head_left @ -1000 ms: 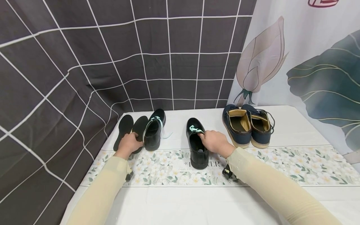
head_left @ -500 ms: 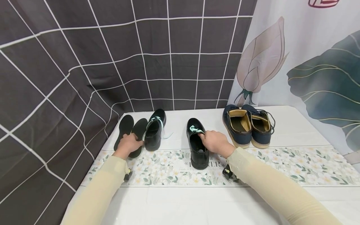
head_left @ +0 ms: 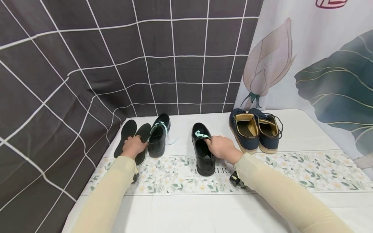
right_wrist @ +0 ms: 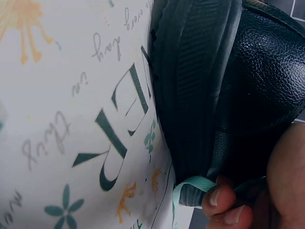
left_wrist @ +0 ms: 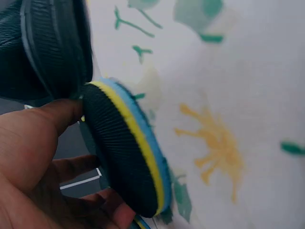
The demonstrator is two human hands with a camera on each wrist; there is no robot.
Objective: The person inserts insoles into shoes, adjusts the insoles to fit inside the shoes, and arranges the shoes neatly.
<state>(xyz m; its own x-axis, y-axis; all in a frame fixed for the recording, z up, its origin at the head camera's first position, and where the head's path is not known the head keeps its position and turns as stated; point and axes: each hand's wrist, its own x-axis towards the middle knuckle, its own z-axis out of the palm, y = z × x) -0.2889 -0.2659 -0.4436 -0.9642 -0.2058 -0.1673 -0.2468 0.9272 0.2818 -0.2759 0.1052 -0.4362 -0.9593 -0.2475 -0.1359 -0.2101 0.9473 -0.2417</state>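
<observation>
In the head view my left hand (head_left: 134, 146) grips a black insole (head_left: 144, 130), thumb on one side and fingers on the other. Blue and yellow layers show along this insole's edge in the left wrist view. A second black insole (head_left: 129, 130) lies to its left, partly behind the hand. Close on the right stands a black shoe (head_left: 156, 148) with pale mint laces. My right hand (head_left: 223, 147) holds the other black shoe (head_left: 205, 167) by the right side of its opening, the thumb at the inside; mint laces (right_wrist: 198, 182) appear beside the fingertips.
A pair of navy shoes (head_left: 247, 144) with tan soles stands to the right of my right hand. A floral strip (head_left: 175, 174) crosses the white table (head_left: 175, 210). Behind hangs a dark grid-patterned cloth (head_left: 186, 71).
The gripped insole has slid slightly toward me with my left hand. My right hand and its shoe keep their place. The head view has shifted a little.
</observation>
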